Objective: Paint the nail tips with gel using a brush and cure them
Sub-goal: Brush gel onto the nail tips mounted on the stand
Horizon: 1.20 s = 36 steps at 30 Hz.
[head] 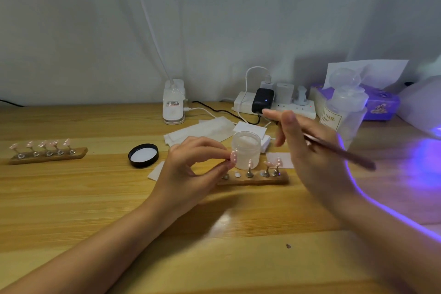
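Left hand pinches a pink nail tip between thumb and fingertips, held just above the left end of the near wooden holder; one stand position there shows only a bare white pad. Well to the left, a second holder carries five pink tips, apart from the work. A black lid lies between the two holders — off its jar. The open frosted jar stands directly behind the near holder. Right hand holds the brush in its fingers with the index finger extended; the bristle end is hidden behind the hand. At far right the curing lamp glows violet on the surface.

Judgement: the step is coating the pinched tip. Recommended — grip only the tip's edges, load little gel, stroke base to free edge, keep the wet face clear of fingers, then reseat it firmly before curing.
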Each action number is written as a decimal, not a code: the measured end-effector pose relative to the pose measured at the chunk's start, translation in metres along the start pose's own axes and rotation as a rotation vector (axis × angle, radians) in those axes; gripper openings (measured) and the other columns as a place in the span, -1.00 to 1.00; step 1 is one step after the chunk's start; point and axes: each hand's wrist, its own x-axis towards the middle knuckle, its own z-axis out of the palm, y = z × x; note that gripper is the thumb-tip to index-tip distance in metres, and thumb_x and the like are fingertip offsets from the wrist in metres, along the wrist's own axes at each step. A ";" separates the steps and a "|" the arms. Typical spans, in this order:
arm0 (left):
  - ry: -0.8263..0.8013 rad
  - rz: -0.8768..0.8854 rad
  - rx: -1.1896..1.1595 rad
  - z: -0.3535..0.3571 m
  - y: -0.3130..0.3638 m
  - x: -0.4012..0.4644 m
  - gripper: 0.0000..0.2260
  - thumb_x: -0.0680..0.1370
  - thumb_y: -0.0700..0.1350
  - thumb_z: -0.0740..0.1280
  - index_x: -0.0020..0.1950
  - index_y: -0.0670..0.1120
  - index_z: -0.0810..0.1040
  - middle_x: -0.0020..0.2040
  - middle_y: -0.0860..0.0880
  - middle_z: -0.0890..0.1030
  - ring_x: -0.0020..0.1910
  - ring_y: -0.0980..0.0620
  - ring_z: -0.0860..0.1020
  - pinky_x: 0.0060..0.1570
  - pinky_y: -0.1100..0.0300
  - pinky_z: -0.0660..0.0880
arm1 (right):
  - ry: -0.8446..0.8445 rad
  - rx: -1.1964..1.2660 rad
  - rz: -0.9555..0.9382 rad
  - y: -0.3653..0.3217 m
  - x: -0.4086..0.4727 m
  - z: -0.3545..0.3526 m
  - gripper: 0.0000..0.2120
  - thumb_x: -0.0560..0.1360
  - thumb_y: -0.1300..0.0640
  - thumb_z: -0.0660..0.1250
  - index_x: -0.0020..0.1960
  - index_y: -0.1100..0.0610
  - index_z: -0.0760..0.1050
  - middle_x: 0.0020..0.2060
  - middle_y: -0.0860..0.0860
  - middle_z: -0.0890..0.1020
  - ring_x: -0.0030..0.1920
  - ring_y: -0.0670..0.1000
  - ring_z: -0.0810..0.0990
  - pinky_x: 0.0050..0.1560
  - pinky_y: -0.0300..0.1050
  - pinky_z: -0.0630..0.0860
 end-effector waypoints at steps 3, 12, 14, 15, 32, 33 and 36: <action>0.010 0.021 0.031 0.001 -0.001 -0.001 -0.88 0.38 -0.01 0.43 -0.09 0.07 0.64 -0.15 0.14 0.64 -0.09 0.13 0.58 -0.06 -0.19 0.44 | -0.041 0.004 0.107 0.004 0.022 -0.002 -0.79 0.51 -0.01 0.20 -0.09 0.01 0.59 -0.44 -0.28 0.56 -0.30 -0.32 0.53 -0.21 -0.50 0.39; 0.021 -0.013 -0.024 0.000 -0.002 0.001 -0.85 0.38 -0.14 0.44 -0.06 -0.04 0.62 -0.19 0.10 0.64 -0.14 0.17 0.58 -0.10 0.10 0.50 | -0.365 -0.331 0.151 0.022 0.059 0.013 -0.69 0.46 -0.08 0.32 -0.37 0.06 0.42 -0.53 -0.07 0.52 -0.44 -0.13 0.53 -0.36 -0.33 0.44; 0.025 -0.020 -0.020 -0.001 -0.002 0.001 -0.86 0.39 -0.13 0.44 -0.07 -0.06 0.63 -0.20 0.07 0.65 -0.15 0.15 0.58 -0.11 0.09 0.49 | -0.396 -0.392 0.143 0.023 0.056 0.021 -0.67 0.47 -0.07 0.31 -0.39 0.06 0.37 -0.49 -0.06 0.47 -0.41 -0.11 0.48 -0.32 -0.21 0.41; 0.027 -0.022 -0.019 -0.001 -0.002 0.001 -0.86 0.38 -0.11 0.42 -0.07 -0.06 0.63 -0.20 0.07 0.65 -0.15 0.14 0.58 -0.10 0.09 0.49 | -0.403 -0.390 0.149 0.024 0.054 0.023 -0.66 0.48 -0.05 0.31 -0.41 0.05 0.35 -0.49 -0.07 0.45 -0.41 -0.11 0.46 -0.32 -0.19 0.40; 0.048 -0.074 -0.053 -0.001 0.001 0.002 -0.84 0.37 -0.11 0.38 -0.07 0.06 0.59 -0.19 0.12 0.64 -0.13 0.18 0.58 -0.07 0.15 0.49 | -0.141 0.009 0.444 0.034 0.050 -0.020 -0.69 0.53 0.02 0.26 -0.34 0.13 0.49 -0.58 -0.07 0.56 -0.55 -0.20 0.49 -0.48 -0.42 0.42; 0.048 -0.080 -0.050 -0.001 0.001 0.002 -0.84 0.37 -0.11 0.38 -0.07 0.06 0.59 -0.19 0.12 0.64 -0.13 0.18 0.58 -0.08 0.15 0.49 | -0.140 0.018 0.445 0.034 0.049 -0.022 -0.70 0.53 0.03 0.25 -0.34 0.13 0.49 -0.58 -0.07 0.56 -0.56 -0.21 0.49 -0.49 -0.43 0.41; 0.048 -0.097 -0.042 -0.001 0.001 0.002 -0.85 0.37 -0.11 0.37 -0.09 0.07 0.60 -0.18 0.13 0.64 -0.13 0.17 0.57 -0.09 0.18 0.48 | -0.105 0.020 0.440 0.035 0.045 -0.031 -0.70 0.53 0.03 0.25 -0.33 0.12 0.49 -0.57 -0.07 0.57 -0.55 -0.21 0.49 -0.49 -0.44 0.41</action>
